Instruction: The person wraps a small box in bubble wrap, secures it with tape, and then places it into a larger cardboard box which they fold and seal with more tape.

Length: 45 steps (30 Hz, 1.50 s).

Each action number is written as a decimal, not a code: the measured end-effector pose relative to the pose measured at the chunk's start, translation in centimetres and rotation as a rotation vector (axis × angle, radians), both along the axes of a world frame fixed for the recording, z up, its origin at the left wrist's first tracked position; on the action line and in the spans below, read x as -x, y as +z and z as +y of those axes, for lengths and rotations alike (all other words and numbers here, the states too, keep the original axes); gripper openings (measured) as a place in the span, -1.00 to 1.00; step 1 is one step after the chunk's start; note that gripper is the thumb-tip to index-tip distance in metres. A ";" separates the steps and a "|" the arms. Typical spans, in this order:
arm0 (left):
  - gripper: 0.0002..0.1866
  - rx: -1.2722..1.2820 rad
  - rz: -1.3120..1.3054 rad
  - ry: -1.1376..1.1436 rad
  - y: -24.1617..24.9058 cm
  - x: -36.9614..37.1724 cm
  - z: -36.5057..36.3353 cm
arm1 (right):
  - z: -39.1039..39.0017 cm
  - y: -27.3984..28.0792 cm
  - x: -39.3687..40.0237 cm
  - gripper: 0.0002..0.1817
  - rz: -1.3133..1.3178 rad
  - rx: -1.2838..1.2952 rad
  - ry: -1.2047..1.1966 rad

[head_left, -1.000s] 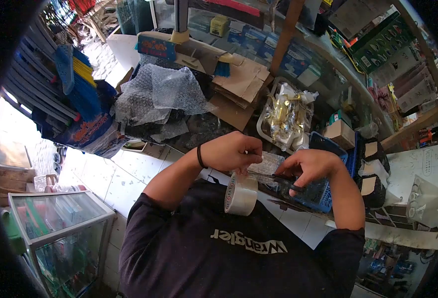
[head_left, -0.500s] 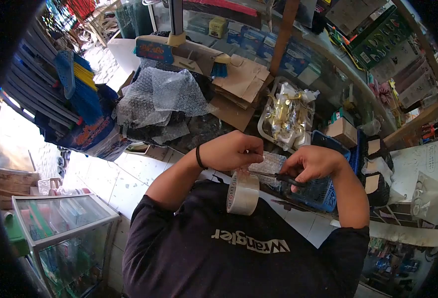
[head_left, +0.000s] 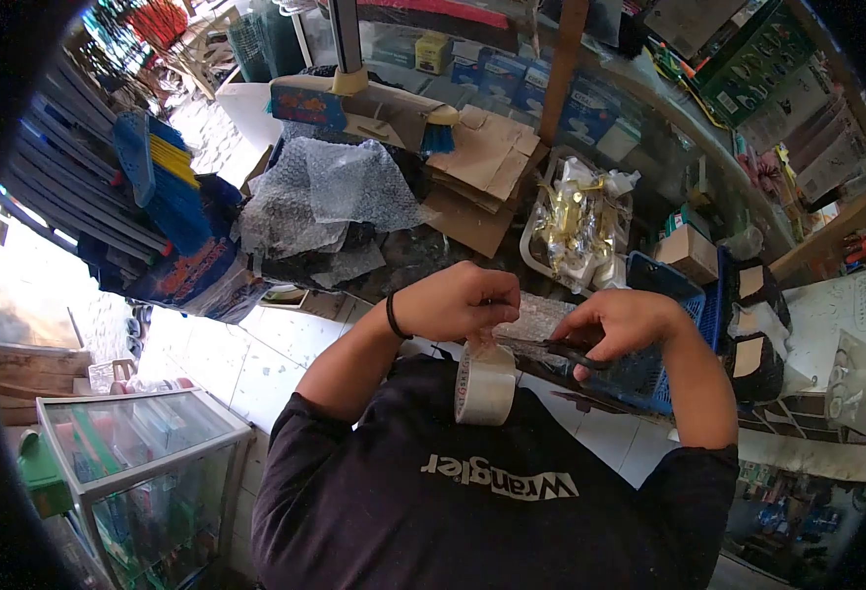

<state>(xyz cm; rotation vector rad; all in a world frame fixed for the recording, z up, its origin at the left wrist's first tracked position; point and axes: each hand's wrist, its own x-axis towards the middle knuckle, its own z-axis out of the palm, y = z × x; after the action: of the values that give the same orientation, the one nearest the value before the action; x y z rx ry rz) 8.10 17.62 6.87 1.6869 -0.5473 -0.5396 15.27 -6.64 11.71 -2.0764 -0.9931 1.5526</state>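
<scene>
At the centre of the frame, the left hand had its fingers curled in, thumb and fingertips brought together with hardly any gap, pinching a strip of tape. The strip ran down from those fingertips to a roll of clear tape, which hung just below them in front of the dark shirt. The roll stood on edge: its printed ring faced the left of the frame, its pale outer band showed toward the right, and the axis through its core lay roughly from left to right, slightly tilted.

Right of centre, the right hand was bent around the black handles of the scissors, its fingers partly spread, with the thumb tip below the handles. Whether the fingers passed through the loops could not be told. The scissors' long axis lay nearly level, dropping a little toward the right, and the blades pointed left at the strip of tape, near the left fingertips. How wide the blades stood, and whether they touched the strip, was too small to make out.

Behind the scissors, between the hands, lay bubble wrap; a blue basket stood beside the right hand.
</scene>
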 end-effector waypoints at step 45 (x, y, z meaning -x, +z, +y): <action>-0.80 -0.035 0.114 0.008 -0.7 0.1 1.2 | 2.7 -2.1 -0.5 -0.45 0.113 -0.121 0.012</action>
<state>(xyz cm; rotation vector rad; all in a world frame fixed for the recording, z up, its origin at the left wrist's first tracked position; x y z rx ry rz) 8.01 18.86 6.20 1.6790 -0.4503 -0.6384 15.73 -3.98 9.59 -1.8834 -1.0333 1.5567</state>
